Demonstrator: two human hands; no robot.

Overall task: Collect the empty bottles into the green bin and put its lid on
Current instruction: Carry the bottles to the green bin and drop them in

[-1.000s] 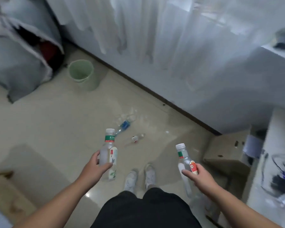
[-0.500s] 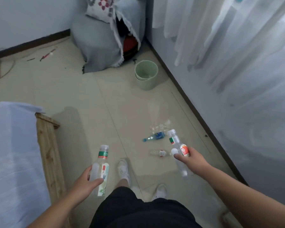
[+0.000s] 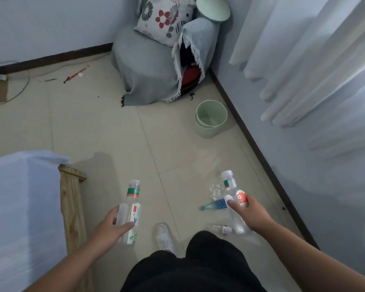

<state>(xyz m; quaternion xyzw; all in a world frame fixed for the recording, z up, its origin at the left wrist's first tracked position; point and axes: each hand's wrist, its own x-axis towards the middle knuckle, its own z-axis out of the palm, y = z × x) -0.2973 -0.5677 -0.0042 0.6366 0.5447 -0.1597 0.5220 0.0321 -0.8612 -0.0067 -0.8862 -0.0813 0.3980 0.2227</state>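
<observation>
Small bottle [image 3: 219, 229] on floor partly hidden behind right hand's bottle; crumpled clear plastic [image 3: 215, 190] hard to make out. Left hand [image 3: 112, 228] wrapped round flat bottle [image 3: 131, 216], upright. Right hand [image 3: 251, 216] gripping clear bottle [image 3: 233, 193], neck tilted left. Blue bottle [image 3: 213, 205] lying on tile. Green bin [image 3: 210, 118] open, upright, near baseboard; bare tile between. Lid [image 3: 213, 8] up on draped chair [image 3: 154, 66]. Bed frame [image 3: 72, 201] at left.

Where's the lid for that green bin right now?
The lid sits at the top of the head view, perched on the grey-draped seat beside the flowered cushion, beyond the green bin.
</observation>
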